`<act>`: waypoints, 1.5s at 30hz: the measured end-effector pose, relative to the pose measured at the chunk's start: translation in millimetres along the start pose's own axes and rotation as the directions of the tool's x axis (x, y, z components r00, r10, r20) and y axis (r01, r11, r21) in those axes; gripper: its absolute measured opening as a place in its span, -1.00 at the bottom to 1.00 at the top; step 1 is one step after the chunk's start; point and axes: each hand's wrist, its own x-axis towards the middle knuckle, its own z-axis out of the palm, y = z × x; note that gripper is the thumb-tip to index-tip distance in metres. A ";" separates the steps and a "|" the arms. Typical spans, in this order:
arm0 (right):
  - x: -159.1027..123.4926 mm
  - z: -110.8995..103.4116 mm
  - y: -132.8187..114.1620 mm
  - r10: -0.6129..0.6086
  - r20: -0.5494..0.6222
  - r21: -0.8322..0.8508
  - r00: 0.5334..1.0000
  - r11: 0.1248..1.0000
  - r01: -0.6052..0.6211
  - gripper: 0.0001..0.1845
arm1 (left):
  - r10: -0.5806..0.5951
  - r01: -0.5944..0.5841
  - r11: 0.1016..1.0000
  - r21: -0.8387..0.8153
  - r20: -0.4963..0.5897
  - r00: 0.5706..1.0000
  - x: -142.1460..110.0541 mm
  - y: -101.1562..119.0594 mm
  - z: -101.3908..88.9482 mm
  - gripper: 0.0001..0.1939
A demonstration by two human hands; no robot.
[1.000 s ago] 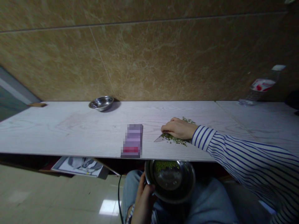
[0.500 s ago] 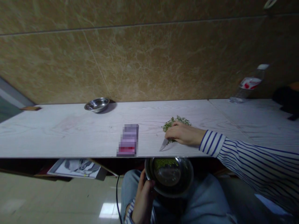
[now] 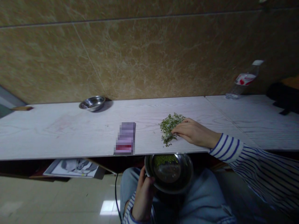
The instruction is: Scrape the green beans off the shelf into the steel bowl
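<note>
A loose patch of small green bits, like mung beans point(image 3: 171, 123), lies spread on the white table. My right hand point(image 3: 193, 133) is at the patch's right side, its fingers closed on a knife point(image 3: 167, 136). Its short metal blade lies among the bits; the handle is hidden in the hand. Below the table's front edge, my left hand point(image 3: 143, 193) grips the left rim of a steel bowl point(image 3: 168, 186), thumb over the rim. The bowl is tilted, with more green bits gathered at its far side.
A smaller steel bowl point(image 3: 92, 104) stands at the back left. Left of the bits lies a blurred purple phone-like slab point(image 3: 125, 138). A plastic bottle point(image 3: 244, 81) and a black item point(image 3: 283, 98) are at the right. Under the table sits a white box point(image 3: 70, 169) with utensils.
My right hand has shifted right and turned the blade from the front of the patch into the bits. More of the patch shows. The left hand keeps holding the bowl; the view has shifted slightly.
</note>
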 end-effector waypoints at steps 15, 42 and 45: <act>-31.6 20.2 -43.3 0.193 -0.114 -0.117 0.974 0.971 -0.207 -0.70 | -0.007 0.007 1.000 -0.010 0.020 1.000 -3.8 3.3 4.8 -0.36; -26.2 22.4 -57.0 0.228 -0.106 -0.120 0.968 0.963 -0.240 -0.70 | 0.020 -0.018 0.993 0.112 -0.013 1.000 -5.9 4.1 4.7 -0.37; -26.3 23.0 -59.6 0.212 -0.093 -0.119 0.973 0.968 -0.222 -0.69 | 0.011 -0.010 0.996 0.093 -0.010 1.000 -5.2 3.7 3.7 -0.37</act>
